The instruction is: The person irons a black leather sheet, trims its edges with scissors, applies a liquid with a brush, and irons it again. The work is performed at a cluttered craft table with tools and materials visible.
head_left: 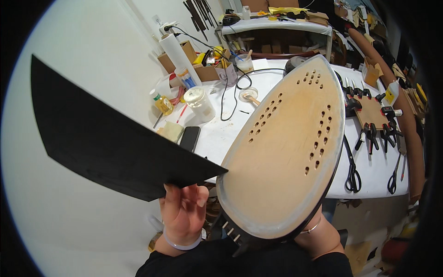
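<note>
My left hand (182,214) pinches the lower edge of a large, thin black sheet (101,138), its thumb in front. The sheet looks stiff and slightly curved, and it stands tilted up to the left. Its pointed right corner meets or overlaps the left edge of a teardrop-shaped tan wooden body (272,171). This body has a pale grey border and several small drilled holes grouped near the tip and along both sides. My right hand (318,224) reaches behind its lower right edge and holds it up; the fingers are hidden. Below the rounded end shows a black part with several white pegs (230,233).
A white-covered table (221,138) carries a phone (190,138), a white tub (199,104), a yellow glue bottle (161,102) and a brush on a small dish (249,96). To the right lie scissors (352,173) and a clamped board (371,113). A wall (87,203) stands left.
</note>
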A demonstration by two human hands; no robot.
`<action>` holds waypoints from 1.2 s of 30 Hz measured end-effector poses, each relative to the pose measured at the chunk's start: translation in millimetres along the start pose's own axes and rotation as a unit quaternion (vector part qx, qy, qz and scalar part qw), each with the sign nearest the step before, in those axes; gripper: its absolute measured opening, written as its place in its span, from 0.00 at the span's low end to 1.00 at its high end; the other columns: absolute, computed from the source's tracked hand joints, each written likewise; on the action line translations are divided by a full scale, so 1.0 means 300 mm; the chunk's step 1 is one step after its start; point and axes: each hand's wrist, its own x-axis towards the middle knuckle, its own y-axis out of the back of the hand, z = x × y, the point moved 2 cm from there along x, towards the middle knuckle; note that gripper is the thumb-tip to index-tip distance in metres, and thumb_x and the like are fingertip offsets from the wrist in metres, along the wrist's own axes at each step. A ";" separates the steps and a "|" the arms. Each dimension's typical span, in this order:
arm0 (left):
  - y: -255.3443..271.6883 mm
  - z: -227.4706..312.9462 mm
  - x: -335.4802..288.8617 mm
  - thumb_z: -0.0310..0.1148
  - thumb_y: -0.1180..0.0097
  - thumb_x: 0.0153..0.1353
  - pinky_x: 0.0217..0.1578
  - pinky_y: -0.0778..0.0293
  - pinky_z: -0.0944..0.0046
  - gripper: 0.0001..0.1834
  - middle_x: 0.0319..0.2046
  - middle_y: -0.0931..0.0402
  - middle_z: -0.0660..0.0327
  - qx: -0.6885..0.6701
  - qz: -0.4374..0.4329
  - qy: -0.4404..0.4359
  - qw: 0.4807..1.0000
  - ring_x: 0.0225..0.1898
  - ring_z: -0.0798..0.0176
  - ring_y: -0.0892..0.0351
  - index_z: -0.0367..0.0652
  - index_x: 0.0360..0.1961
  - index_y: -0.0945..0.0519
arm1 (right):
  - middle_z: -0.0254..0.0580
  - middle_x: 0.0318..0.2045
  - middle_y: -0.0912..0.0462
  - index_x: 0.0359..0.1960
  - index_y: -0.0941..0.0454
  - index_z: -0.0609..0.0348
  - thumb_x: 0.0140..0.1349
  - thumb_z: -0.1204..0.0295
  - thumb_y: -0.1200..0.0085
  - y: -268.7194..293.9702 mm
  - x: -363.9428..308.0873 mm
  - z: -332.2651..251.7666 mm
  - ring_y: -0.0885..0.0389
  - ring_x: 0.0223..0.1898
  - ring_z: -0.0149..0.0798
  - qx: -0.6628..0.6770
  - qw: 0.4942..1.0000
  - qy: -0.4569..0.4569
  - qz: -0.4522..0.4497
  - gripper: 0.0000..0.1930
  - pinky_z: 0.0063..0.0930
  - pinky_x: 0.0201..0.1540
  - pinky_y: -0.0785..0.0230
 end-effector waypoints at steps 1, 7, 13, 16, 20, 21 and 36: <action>-0.005 0.002 -0.003 0.60 0.59 0.74 0.29 0.36 0.73 0.34 0.60 0.24 0.59 0.002 -0.006 -0.011 1.000 0.26 0.73 0.40 0.49 0.71 0.36 | 0.44 0.59 0.23 0.66 0.34 0.60 0.76 0.53 0.58 0.000 -0.001 -0.002 0.21 0.57 0.43 0.001 1.000 0.002 -0.003 0.27 0.40 0.60 0.27; -0.054 0.024 -0.001 0.45 0.48 0.73 0.27 0.30 0.70 0.18 0.55 0.20 0.68 0.011 -0.063 -0.023 0.998 0.44 0.71 0.21 0.55 0.60 0.24 | 0.45 0.61 0.24 0.68 0.36 0.60 0.76 0.48 0.59 -0.008 -0.004 -0.006 0.22 0.58 0.44 0.023 1.000 -0.004 -0.008 0.31 0.42 0.61 0.27; -0.075 0.006 -0.012 0.55 0.56 0.74 0.22 0.39 0.75 0.29 0.41 0.21 0.64 0.012 0.006 -0.030 0.999 0.28 0.74 0.35 0.42 0.60 0.26 | 0.46 0.63 0.26 0.69 0.37 0.60 0.74 0.44 0.60 -0.030 -0.006 -0.025 0.23 0.60 0.44 0.035 0.999 -0.007 -0.012 0.35 0.43 0.63 0.29; -0.079 -0.003 -0.018 0.60 0.60 0.74 0.19 0.42 0.76 0.34 0.24 0.29 0.65 0.017 0.047 -0.013 0.999 0.17 0.74 0.43 0.35 0.54 0.25 | 0.45 0.63 0.26 0.69 0.37 0.60 0.74 0.43 0.60 -0.031 -0.011 -0.036 0.23 0.60 0.44 0.028 1.000 -0.007 -0.003 0.35 0.43 0.63 0.29; -0.054 0.011 -0.027 0.46 0.55 0.76 0.24 0.34 0.71 0.20 0.46 0.21 0.64 -0.024 0.009 0.044 0.999 0.34 0.69 0.26 0.44 0.58 0.25 | 0.45 0.61 0.24 0.68 0.35 0.61 0.75 0.45 0.60 -0.021 -0.006 -0.034 0.22 0.58 0.43 0.043 0.999 -0.002 0.005 0.33 0.42 0.61 0.27; -0.049 0.012 -0.030 0.43 0.54 0.76 0.25 0.33 0.71 0.18 0.52 0.19 0.63 -0.034 -0.002 0.057 0.998 0.37 0.69 0.23 0.46 0.59 0.25 | 0.45 0.60 0.23 0.67 0.35 0.61 0.75 0.46 0.60 -0.003 -0.004 -0.027 0.21 0.57 0.43 0.042 0.999 -0.004 0.003 0.32 0.42 0.60 0.27; -0.167 0.027 0.004 0.34 0.53 0.74 0.20 0.29 0.72 0.15 0.46 0.18 0.60 -0.037 0.103 0.131 0.985 0.34 0.69 0.19 0.40 0.57 0.27 | 0.48 0.57 0.20 0.63 0.30 0.64 0.74 0.55 0.60 0.088 -0.023 -0.026 0.19 0.55 0.48 0.111 0.991 -0.066 -0.042 0.27 0.45 0.59 0.27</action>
